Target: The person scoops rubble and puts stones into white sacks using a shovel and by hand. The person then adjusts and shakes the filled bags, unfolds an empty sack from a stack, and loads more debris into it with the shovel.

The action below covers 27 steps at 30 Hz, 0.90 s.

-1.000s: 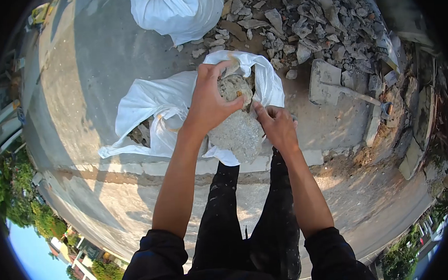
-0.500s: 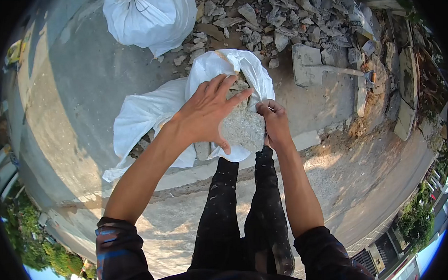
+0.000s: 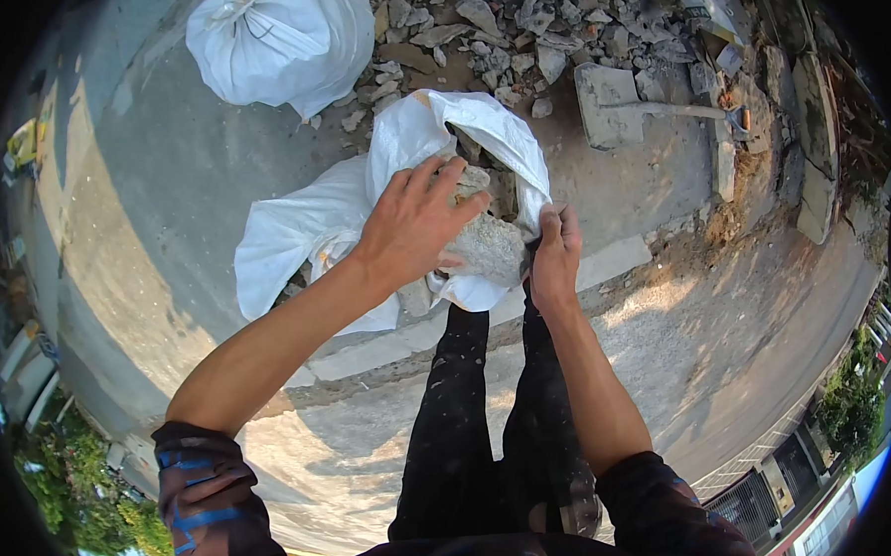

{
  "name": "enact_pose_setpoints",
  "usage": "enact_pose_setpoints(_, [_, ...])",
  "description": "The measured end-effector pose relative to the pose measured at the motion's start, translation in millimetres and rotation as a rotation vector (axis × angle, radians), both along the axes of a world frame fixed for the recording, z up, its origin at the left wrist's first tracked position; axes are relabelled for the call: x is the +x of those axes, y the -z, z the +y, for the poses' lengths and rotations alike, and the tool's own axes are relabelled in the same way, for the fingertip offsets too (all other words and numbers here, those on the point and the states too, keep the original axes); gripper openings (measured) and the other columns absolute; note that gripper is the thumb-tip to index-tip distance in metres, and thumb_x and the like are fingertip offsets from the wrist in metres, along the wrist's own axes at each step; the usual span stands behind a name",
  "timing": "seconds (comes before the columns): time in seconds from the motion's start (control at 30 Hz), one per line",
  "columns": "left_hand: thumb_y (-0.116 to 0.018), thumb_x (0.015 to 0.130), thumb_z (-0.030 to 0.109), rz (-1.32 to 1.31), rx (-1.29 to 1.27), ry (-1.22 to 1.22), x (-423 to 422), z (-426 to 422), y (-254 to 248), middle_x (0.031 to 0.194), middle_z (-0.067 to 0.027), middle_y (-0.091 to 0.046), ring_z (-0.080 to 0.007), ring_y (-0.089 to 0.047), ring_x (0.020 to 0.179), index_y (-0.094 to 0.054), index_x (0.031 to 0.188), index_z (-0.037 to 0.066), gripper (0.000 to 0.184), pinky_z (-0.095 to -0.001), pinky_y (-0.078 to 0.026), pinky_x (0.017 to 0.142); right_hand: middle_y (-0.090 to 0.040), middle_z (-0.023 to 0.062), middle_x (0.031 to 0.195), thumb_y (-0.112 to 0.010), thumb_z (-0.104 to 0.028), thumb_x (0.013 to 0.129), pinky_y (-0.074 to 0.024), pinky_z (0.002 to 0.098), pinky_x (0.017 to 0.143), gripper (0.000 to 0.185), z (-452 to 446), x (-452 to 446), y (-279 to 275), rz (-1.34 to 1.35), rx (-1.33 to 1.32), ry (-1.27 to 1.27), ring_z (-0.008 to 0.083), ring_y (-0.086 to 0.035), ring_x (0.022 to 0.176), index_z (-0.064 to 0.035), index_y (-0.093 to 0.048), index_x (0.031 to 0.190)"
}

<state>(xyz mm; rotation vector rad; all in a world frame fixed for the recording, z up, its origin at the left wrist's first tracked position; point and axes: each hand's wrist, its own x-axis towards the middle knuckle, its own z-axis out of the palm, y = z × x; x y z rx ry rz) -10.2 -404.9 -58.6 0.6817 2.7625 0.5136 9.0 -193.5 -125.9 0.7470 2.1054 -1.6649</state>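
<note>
A white woven sack (image 3: 494,127) stands with its mouth open in front of my feet, broken concrete inside it. My left hand (image 3: 413,220) is over the opening, fingers apart and slightly bent, lying against the left side of a large rough concrete chunk (image 3: 489,248). Its fingertips reach a smaller concrete piece (image 3: 473,180); whether they press on it I cannot tell. On the right, my right hand (image 3: 556,253) pinches the sack's rim between thumb and fingers.
Another white sack (image 3: 299,220) lies at the left with rubble showing. A tied full sack (image 3: 281,42) stands beyond it. A rubble heap (image 3: 554,25) spreads at the back. The shovel (image 3: 612,107) lies at right, near a low curb (image 3: 614,261).
My left hand's spread fingers have drawn in and come down against the concrete. My right hand still holds the rim, which is now pulled wider to the right. The view has shifted slightly.
</note>
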Motion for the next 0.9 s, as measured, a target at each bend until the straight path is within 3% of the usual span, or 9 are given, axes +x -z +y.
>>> enact_pose_setpoints(0.1, [-0.085,0.056,0.036,0.002,0.087,-0.067,1,-6,4,0.136,-0.0136,-0.044,-0.0327,-0.045,0.124,-0.059,0.122,0.018,0.073,-0.0439,-0.041,0.097,-0.05,0.0011,0.081,-0.041,-0.026,0.1,-0.0373,0.0274,0.068,0.025,28,2,4,-0.014,-0.294,0.174,0.0101,-0.041,0.074,-0.0034,-0.05,0.093])
enact_pose_setpoints(0.23, [-0.084,0.06,0.034,-0.007,0.117,-0.131,6,0,6,0.131,-0.0139,-0.049,-0.0337,-0.047,0.122,-0.061,0.12,0.017,0.066,-0.0438,-0.042,0.097,-0.041,-0.003,0.078,-0.043,-0.03,0.102,-0.0331,0.023,0.064,0.028,43,8,-46,0.236,0.021,-0.186,0.0067,-0.034,0.072,-0.0057,-0.048,0.088])
enact_pose_setpoints(0.43, [-0.072,0.076,0.02,0.174,0.242,-0.36,-12,49,9,0.119,-0.0137,-0.059,-0.032,-0.054,0.114,-0.065,0.113,0.01,0.038,-0.0413,-0.045,0.094,-0.041,-0.0042,0.078,-0.04,-0.028,0.103,-0.0332,0.0225,0.064,0.028,33,1,-66,0.133,-0.012,-0.03,0.005,-0.034,0.072,-0.0058,-0.048,0.088])
enact_pose_setpoints(0.5, [-0.063,0.082,0.01,-0.025,0.704,-0.442,-23,48,13,0.118,-0.0147,-0.061,-0.0302,-0.058,0.109,-0.065,0.11,0.004,0.029,-0.0378,-0.045,0.093,-0.042,-0.0037,0.079,-0.04,-0.029,0.103,-0.0341,0.0223,0.065,0.029,34,-2,-62,0.164,-0.021,0.009,0.0049,-0.034,0.072,-0.0054,-0.048,0.089])
enact_pose_setpoints(0.53, [-0.063,0.082,0.01,-0.024,0.704,-0.449,-21,43,13,0.118,-0.0147,-0.061,-0.0302,-0.058,0.109,-0.065,0.11,0.004,0.029,-0.0378,-0.045,0.093,-0.042,-0.0037,0.079,-0.04,-0.029,0.103,-0.0341,0.0223,0.065,0.029,36,-3,-58,0.163,-0.021,0.002,0.0049,-0.034,0.072,-0.0054,-0.048,0.089])
enact_pose_setpoints(0.6, [-0.056,0.085,0.001,0.023,0.955,-0.587,-9,24,10,0.115,-0.015,-0.062,-0.0247,-0.06,0.105,-0.063,0.111,0.002,0.027,-0.0338,-0.045,0.092,-0.049,-0.0017,0.084,-0.046,-0.024,0.101,-0.0396,0.0228,0.069,0.021,41,-3,-53,0.178,-0.054,0.045,0.0058,-0.043,0.076,-0.007,-0.05,0.091])
enact_pose_setpoints(0.7, [-0.046,0.085,-0.006,0.066,0.771,-1.144,58,18,16,0.104,-0.0117,-0.059,-0.0196,-0.057,0.098,-0.055,0.107,-0.003,0.025,-0.0326,-0.044,0.09,-0.051,-0.0007,0.084,-0.049,-0.021,0.1,-0.0406,0.0231,0.071,0.017,42,-2,-55,0.178,0.009,0.003,0.0053,-0.045,0.078,-0.0056,-0.049,0.093])
enact_pose_setpoints(0.83, [-0.044,0.087,0.0,-0.167,0.598,-1.487,165,73,48,0.125,-0.0166,-0.044,-0.0226,-0.045,0.117,-0.04,0.124,0.001,0.037,-0.0352,-0.037,0.098,-0.05,0.0017,0.084,-0.056,-0.013,0.095,-0.0392,0.0289,0.075,0.011,9,-6,-88,0.241,0.217,-0.029,0.0122,-0.046,0.08,-0.0031,-0.051,0.096])
enact_pose_setpoints(0.9, [-0.043,0.09,0.004,-0.239,0.826,-1.734,178,90,75,0.126,-0.0161,-0.043,-0.0231,-0.044,0.117,-0.038,0.127,0.001,0.037,-0.0377,-0.037,0.098,-0.054,0.0074,0.09,-0.065,0.0,0.081,-0.0414,0.0364,0.081,0.029,-12,-1,-107,0.775,0.741,-0.343,0.022,-0.053,0.086,-0.0018,-0.052,0.107])
